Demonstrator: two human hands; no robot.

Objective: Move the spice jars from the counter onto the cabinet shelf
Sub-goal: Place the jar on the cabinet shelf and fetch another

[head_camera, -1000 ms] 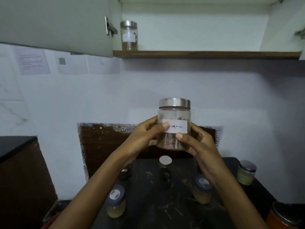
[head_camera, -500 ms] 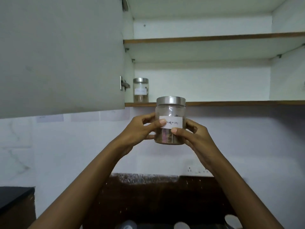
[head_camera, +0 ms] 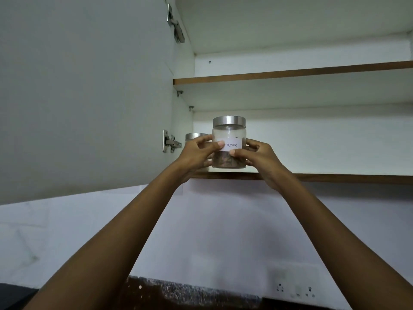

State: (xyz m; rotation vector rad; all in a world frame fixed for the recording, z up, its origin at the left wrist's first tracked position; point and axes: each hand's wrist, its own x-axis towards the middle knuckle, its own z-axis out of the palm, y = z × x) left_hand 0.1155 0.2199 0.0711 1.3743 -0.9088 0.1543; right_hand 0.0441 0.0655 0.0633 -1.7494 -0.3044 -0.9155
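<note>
**A:** Where's the jar?

**B:** The cinnamon jar [head_camera: 229, 142] is upright, with its base right at the front edge of the lower shelf [head_camera: 335, 177]. I can't tell whether it's resting on the shelf yet. The 2 hands are clamped on it: the left hand [head_camera: 196, 153] wraps 1 side, the right hand [head_camera: 259, 157] the other, and both thumbs lie across the paper label.

**A:** How should it be set down?

**B:** I'd keep it level, get the whole base over the board, slide it back, and let go only once it sits flat. It's glass with a steel lid, so put it down gently.

**A:** Anything in the way?

**B:** There's 1 second jar [head_camera: 194, 136] just left of the cinnamon jar and behind it, half hidden by the left hand, and those knuckles could knock it. Further left of the cinnamon jar are the hinge [head_camera: 171, 143] and the open cabinet door [head_camera: 85, 97]. The upper shelf [head_camera: 290, 72] is well above it, so there's headroom. A wall socket [head_camera: 295, 289] and the counter [head_camera: 178, 291] are far below.
</note>
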